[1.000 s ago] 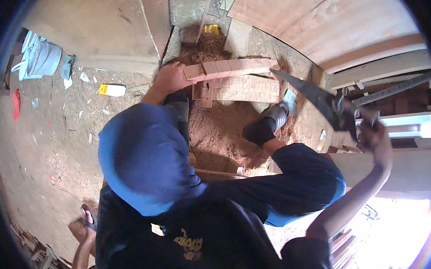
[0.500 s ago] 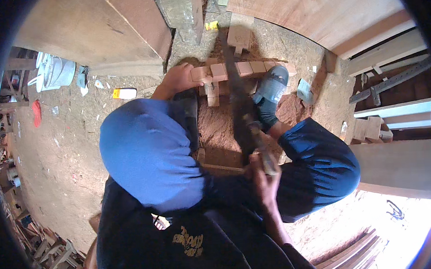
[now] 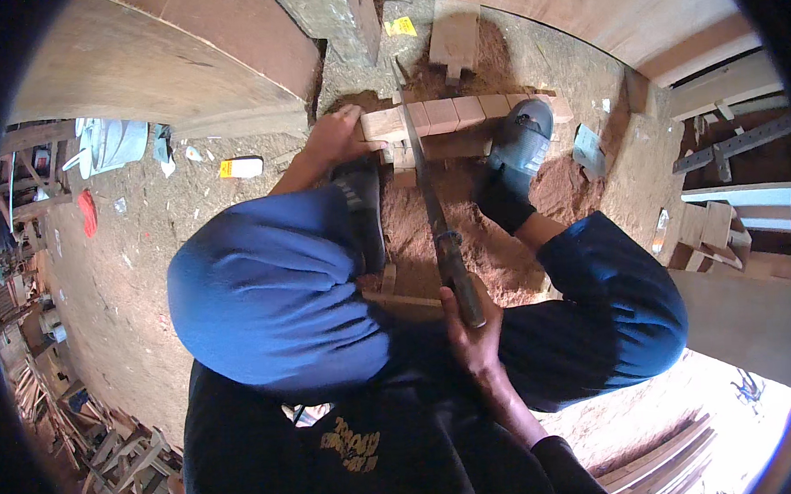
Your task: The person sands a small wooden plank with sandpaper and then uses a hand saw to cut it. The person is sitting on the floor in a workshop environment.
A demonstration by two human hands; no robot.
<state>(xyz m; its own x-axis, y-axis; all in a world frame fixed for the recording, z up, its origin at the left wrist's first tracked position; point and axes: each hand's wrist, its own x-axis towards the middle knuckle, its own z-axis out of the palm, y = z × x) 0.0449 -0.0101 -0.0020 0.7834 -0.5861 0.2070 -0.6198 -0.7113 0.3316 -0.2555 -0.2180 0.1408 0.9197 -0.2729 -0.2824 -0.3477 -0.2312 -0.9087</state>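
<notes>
A handsaw (image 3: 430, 192) runs away from me, its long dark blade seen nearly edge-on. My right hand (image 3: 475, 336) is closed around its handle, between my knees. Farther out, the blade crosses a row of reddish wooden blocks (image 3: 469, 112) near the row's left end; I cannot tell whether it has cut in. My left hand (image 3: 336, 137) grips the left end of that row, fingers bent over the wood. At the right end, my sandalled right foot (image 3: 525, 140) presses on the row. My other sandalled foot (image 3: 358, 209) is beside my left forearm.
Reddish sawdust (image 3: 466, 235) covers the ground between my feet. A tenoned board (image 3: 455, 37) lies beyond the row. Large wooden panels (image 3: 202, 66) stand at the far left and far right. A white bucket (image 3: 113, 144) and a scrap-wood pile (image 3: 122, 462) are at the left.
The saw has swung so its blade crosses closer to the row's left end and looks thinner. My right hand has moved slightly nearer me. The whole view has shifted a little.
</notes>
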